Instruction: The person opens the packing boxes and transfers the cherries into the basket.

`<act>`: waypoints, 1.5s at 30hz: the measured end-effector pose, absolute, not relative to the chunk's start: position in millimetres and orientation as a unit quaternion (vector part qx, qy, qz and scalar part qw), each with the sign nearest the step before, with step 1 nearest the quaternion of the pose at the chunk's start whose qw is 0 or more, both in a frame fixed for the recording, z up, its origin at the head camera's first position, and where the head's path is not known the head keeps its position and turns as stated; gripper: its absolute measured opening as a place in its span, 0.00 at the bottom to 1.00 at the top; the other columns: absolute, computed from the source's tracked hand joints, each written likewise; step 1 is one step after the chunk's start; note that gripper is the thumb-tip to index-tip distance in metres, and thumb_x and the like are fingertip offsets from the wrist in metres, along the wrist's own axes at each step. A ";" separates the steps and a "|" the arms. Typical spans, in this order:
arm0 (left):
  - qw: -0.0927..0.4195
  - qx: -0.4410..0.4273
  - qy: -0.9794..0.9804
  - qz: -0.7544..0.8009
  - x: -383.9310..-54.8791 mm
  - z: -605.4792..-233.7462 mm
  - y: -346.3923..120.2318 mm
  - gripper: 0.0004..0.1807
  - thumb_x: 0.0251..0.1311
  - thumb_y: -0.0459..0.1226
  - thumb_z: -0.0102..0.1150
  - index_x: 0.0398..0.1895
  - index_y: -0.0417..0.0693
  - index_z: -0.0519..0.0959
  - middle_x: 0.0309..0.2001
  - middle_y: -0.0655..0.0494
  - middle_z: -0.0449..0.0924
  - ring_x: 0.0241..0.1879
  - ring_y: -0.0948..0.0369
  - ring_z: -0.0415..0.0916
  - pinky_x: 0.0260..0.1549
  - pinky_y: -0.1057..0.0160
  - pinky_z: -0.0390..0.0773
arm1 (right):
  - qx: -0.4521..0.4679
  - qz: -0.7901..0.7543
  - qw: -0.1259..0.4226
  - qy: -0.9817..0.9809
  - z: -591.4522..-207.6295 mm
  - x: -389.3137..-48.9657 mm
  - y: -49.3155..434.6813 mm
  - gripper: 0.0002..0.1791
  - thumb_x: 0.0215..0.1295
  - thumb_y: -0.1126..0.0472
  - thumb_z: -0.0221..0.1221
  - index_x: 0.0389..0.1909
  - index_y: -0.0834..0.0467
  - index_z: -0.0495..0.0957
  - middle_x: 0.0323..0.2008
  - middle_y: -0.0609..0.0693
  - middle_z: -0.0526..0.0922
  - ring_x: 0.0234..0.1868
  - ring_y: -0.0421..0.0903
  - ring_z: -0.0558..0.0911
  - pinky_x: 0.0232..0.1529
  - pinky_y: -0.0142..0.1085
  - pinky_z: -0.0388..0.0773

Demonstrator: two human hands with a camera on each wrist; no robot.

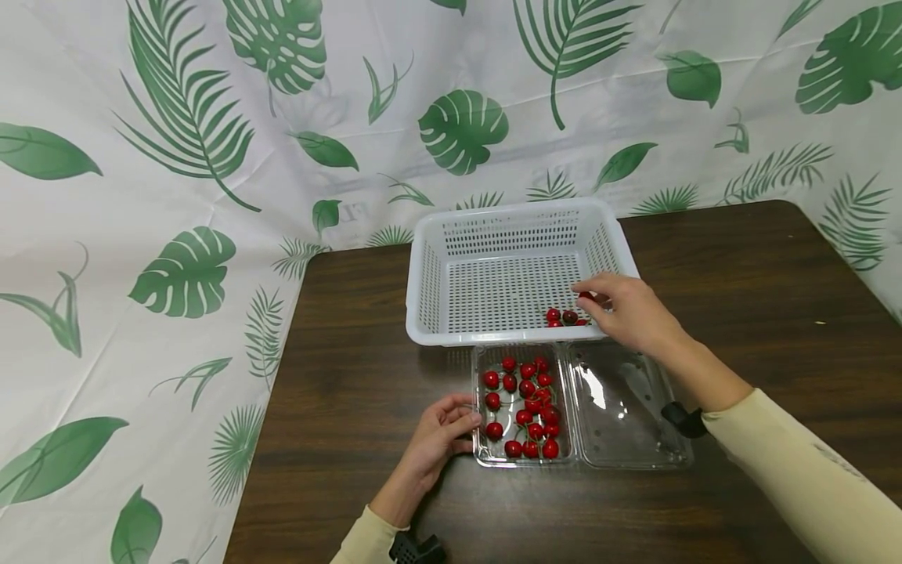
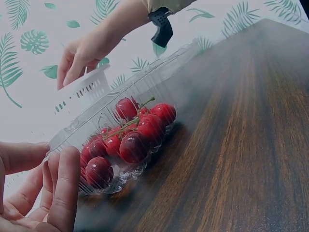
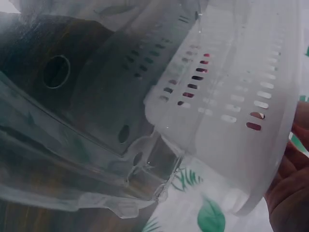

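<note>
Cherry (image 1: 586, 296) pinched between thumb and fingers of the right hand (image 1: 630, 312), over the near right corner of the white basket (image 1: 493, 294); a few basket cherries (image 1: 553, 315) lie just below. Left hand (image 1: 438, 439), well apart from the right, grips the left edge of the clear box (image 1: 507, 464), where many red cherries (image 1: 526, 389) sit loose. Lid (image 1: 627, 439) folded out flat to the right.

Risks, my reading: smooth skin and a light fingertip pinch could let the fruit slip and roll. Right forearm crosses above the lid; a low black wrist strap (image 1: 682, 421) might catch it and jolt the box. Crossed stems could tug neighbours along.

Surface: dark wood-grain table (image 1: 338, 329), faintly glossy. Behind it, creased white cloth (image 1: 395, 117), printed with green leaves.
</note>
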State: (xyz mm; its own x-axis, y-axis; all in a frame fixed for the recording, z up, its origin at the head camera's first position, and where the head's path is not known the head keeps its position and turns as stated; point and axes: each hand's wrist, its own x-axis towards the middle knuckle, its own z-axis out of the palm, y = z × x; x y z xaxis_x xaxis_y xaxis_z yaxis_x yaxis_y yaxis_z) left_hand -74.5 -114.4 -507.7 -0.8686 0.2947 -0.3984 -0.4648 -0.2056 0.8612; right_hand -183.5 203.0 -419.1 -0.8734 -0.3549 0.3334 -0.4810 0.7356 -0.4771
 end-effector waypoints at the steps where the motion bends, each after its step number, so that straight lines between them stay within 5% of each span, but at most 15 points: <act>1: 0.245 -0.072 0.580 0.773 -74.4 -507.6 -114.4 0.21 0.58 0.30 0.61 0.54 0.32 0.70 0.34 0.53 0.78 0.32 0.61 0.77 0.26 0.65 0.81 | 0.227 0.282 0.108 -0.926 -420.1 -184.0 202.9 0.11 0.61 0.65 0.62 0.44 0.61 0.83 0.39 0.55 0.84 0.34 0.48 0.81 0.35 0.46 0.80; 15: 0.246 -0.068 0.580 0.773 -74.3 -507.0 -113.7 0.21 0.58 0.30 0.61 0.55 0.32 0.70 0.34 0.53 0.78 0.31 0.62 0.77 0.26 0.65 0.81 | 0.214 0.262 0.046 -0.940 -423.5 -181.4 201.8 0.11 0.66 0.63 0.58 0.45 0.63 0.83 0.41 0.55 0.84 0.32 0.46 0.78 0.32 0.43 0.76; 22: 0.247 -0.073 0.584 0.770 -74.7 -506.9 -113.9 0.21 0.59 0.30 0.60 0.55 0.33 0.70 0.34 0.53 0.78 0.32 0.61 0.77 0.25 0.65 0.81 | 0.250 0.224 0.109 -0.936 -410.7 -169.1 189.5 0.11 0.61 0.62 0.63 0.43 0.59 0.83 0.39 0.51 0.83 0.35 0.47 0.82 0.35 0.45 0.80; 29: 0.248 -0.069 0.585 0.769 -75.1 -507.5 -114.5 0.21 0.60 0.30 0.60 0.55 0.32 0.69 0.34 0.53 0.78 0.32 0.61 0.77 0.26 0.65 0.81 | 0.403 0.190 0.170 -0.879 -400.6 -149.7 167.1 0.12 0.54 0.62 0.68 0.41 0.56 0.84 0.39 0.47 0.83 0.34 0.43 0.82 0.34 0.40 0.82; 37: 0.249 -0.072 0.584 0.769 -75.0 -508.0 -115.2 0.21 0.59 0.30 0.60 0.55 0.32 0.70 0.34 0.53 0.78 0.32 0.61 0.77 0.26 0.65 0.81 | 0.487 0.067 0.070 -0.868 -417.9 -114.9 136.0 0.07 0.54 0.60 0.67 0.35 0.53 0.83 0.29 0.43 0.78 0.29 0.39 0.77 0.27 0.31 0.78; 45: 0.247 -0.068 0.584 0.770 -74.3 -508.6 -115.4 0.21 0.59 0.31 0.61 0.55 0.32 0.70 0.34 0.53 0.78 0.31 0.61 0.77 0.26 0.65 0.81 | 0.484 -0.012 0.016 -0.875 -437.2 -101.5 124.5 0.06 0.52 0.58 0.68 0.31 0.52 0.83 0.30 0.46 0.80 0.28 0.44 0.79 0.28 0.35 0.79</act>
State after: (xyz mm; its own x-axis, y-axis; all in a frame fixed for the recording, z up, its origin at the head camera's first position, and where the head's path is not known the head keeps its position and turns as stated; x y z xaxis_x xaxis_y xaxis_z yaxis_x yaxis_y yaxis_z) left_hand -74.3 -115.4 -508.6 -0.8691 0.3011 -0.3925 -0.4593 -0.1961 0.8664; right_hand -101.5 124.5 -437.2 -0.5318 -0.8467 0.0166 -0.8460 0.5320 0.0366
